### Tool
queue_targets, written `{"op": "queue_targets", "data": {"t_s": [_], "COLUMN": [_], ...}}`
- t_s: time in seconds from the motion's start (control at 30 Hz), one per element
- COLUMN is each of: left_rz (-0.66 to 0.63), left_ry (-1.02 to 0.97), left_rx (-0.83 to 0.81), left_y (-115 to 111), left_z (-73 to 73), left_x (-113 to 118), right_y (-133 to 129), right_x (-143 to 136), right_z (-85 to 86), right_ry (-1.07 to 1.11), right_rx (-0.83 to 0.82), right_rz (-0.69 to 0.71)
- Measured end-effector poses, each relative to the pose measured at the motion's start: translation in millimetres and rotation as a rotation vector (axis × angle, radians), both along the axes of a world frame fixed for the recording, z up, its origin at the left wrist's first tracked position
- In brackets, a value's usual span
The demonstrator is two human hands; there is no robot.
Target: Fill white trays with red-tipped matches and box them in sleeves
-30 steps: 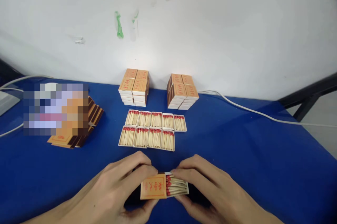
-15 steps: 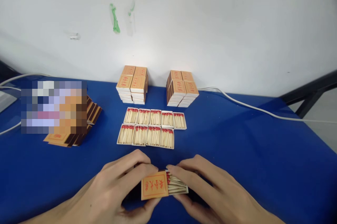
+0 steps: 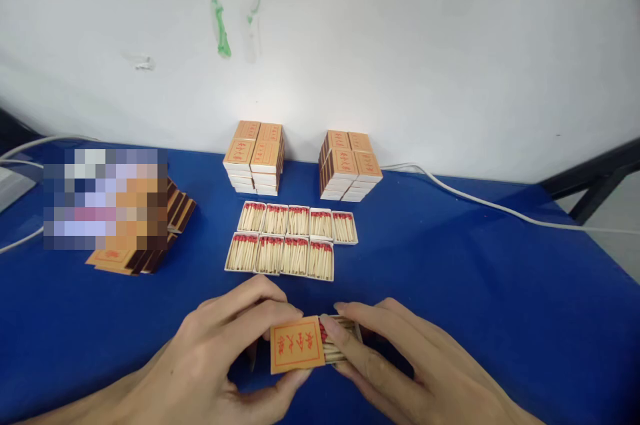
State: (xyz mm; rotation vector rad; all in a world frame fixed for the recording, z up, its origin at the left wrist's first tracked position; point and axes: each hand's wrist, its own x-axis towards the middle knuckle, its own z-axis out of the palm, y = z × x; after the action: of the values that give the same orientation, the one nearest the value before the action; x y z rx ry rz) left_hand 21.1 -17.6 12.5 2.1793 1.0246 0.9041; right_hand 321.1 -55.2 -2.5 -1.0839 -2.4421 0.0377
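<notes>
Near the front of the table, my left hand [image 3: 235, 345] is closed around an orange matchbox sleeve [image 3: 297, 345] with red characters on top. A white tray of red-headed matches [image 3: 340, 348] sticks out of the sleeve's right end, only partly inside it. My right hand [image 3: 400, 358] grips this tray, thumb below and one finger lying over the matches. Just beyond the hands, several open trays full of matches [image 3: 295, 255] stand in two rows, heads pointing away from me.
Two stacks of closed matchboxes, a left one [image 3: 254, 157] and a right one [image 3: 350, 165], stand by the wall. Flat matchbox sleeves [image 3: 167, 238] lie in a pile at left, partly under a blurred patch. A white cable [image 3: 475, 205] runs along the right back.
My right hand's finger has shifted from the tray's edge onto the matches. The sleeve and tray keep about the same overlap. The view has moved slightly.
</notes>
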Motion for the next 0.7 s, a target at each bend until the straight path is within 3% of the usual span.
{"op": "queue_targets", "data": {"t_s": [0.27,0.47,0.7], "left_rz": [-0.045,-0.066,-0.149], "left_ry": [0.023,0.026,0.029], "left_rx": [0.010,0.019,0.006], "left_y": [4.2,5.0,1.6], "left_z": [7.1,7.8,7.0], "left_x": [1.0,-0.4,-0.1], "right_y": [-0.2,12.5,14.0], "right_x": [0.2,5.4,0.1], "right_z": [9.1,29.0,36.3], "right_ry": [-0.081,-0.146,-0.067], "right_rx": [0.067,0.054,0.026], "right_rz": [-0.007,0.123,0.144]}}
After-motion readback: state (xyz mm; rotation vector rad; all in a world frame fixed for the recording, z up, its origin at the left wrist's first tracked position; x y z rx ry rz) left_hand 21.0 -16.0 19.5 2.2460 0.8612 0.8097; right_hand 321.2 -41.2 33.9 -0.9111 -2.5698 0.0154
